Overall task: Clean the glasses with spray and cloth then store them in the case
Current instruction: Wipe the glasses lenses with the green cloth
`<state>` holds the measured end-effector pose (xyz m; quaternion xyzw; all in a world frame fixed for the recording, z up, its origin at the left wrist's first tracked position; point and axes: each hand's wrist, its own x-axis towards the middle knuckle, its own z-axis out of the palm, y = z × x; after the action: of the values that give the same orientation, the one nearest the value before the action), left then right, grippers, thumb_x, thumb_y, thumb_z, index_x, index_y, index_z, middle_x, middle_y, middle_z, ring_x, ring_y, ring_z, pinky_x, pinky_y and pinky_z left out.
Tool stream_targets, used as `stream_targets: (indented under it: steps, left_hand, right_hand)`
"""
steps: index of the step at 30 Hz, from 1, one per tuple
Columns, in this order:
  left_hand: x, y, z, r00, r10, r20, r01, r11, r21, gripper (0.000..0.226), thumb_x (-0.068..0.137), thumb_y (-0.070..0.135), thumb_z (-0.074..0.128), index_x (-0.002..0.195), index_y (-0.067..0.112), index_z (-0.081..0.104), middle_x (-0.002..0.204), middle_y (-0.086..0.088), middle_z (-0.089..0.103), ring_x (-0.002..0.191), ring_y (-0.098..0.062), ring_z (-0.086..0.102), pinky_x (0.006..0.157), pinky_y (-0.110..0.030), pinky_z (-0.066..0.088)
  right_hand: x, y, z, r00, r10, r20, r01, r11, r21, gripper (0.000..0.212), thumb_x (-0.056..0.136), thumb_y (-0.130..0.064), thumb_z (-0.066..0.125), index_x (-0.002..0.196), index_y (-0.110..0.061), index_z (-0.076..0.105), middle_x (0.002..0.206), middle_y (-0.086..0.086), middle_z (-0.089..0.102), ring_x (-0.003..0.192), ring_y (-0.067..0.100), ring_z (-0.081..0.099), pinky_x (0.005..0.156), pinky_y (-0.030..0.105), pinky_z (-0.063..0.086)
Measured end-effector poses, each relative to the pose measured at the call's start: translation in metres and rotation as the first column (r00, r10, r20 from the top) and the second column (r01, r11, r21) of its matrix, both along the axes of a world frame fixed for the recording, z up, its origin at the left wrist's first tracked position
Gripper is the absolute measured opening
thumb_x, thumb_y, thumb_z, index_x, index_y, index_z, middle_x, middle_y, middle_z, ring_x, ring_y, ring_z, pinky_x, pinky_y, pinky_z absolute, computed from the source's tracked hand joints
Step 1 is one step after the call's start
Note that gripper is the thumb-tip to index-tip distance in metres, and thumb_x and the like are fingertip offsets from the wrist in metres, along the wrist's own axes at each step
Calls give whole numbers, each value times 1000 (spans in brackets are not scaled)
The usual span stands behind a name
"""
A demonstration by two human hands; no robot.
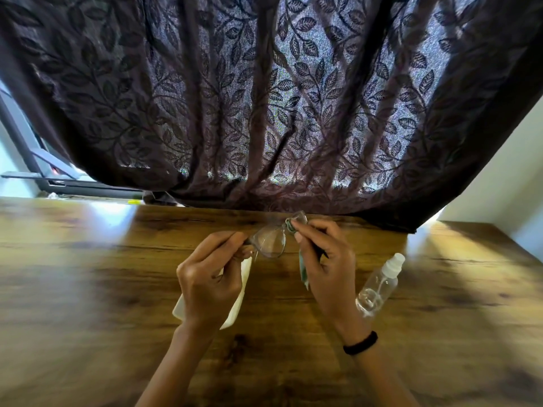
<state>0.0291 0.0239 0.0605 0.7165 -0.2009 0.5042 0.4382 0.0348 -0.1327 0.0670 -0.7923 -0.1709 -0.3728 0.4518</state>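
Clear-framed glasses [270, 240] are held above the wooden table [88, 274]. My left hand [210, 284] pinches their left end. My right hand [326, 259] presses a green cloth [303, 268] on the right lens, and the cloth's tail hangs down below the fingers. A white glasses case [239, 301] lies on the table under my left hand, mostly hidden by it. A clear spray bottle [379, 286] with a white cap lies tilted on the table just right of my right wrist.
A dark leaf-patterned curtain [264, 98] hangs to the table's far edge. A grey window frame [44, 171] shows at the far left and a white wall [499, 177] at the right. A black band sits on my right wrist.
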Motion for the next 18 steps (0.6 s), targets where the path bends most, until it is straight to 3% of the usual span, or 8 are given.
stream_targets:
  steps: [6,10,18]
  left_hand:
    - [0,-1,0,999,-30,19,30,999,-16,14,82,5,59,88,-5,66,85,-4,59,79,-1,56,74,-3,45]
    - [0,-1,-1,998,-51,20,52,997,-59,27,92,20,52,89,-3,65,84,-4,61,75,-5,59,72,-6,48]
    - [3,2,-6,999,-23,31,25,998,-63,13,82,4,58,92,-1,65,84,-5,62,75,-5,60,71,-9,49]
  right_hand:
    - [18,-16,5,991,-66,-116,70,997,28,22,87,-5,57,108,-8,65,88,-5,56,73,4,54,57,12,43]
    - [18,-19,1,987,-57,-152,69,994,79,23,87,-5,57,108,-9,65,91,-7,57,76,-4,56,62,9,46]
    - [-10,3,-11,989,27,-146,10,969,247,25,85,-3,58,107,-14,62,93,-8,60,83,-1,60,68,8,47]
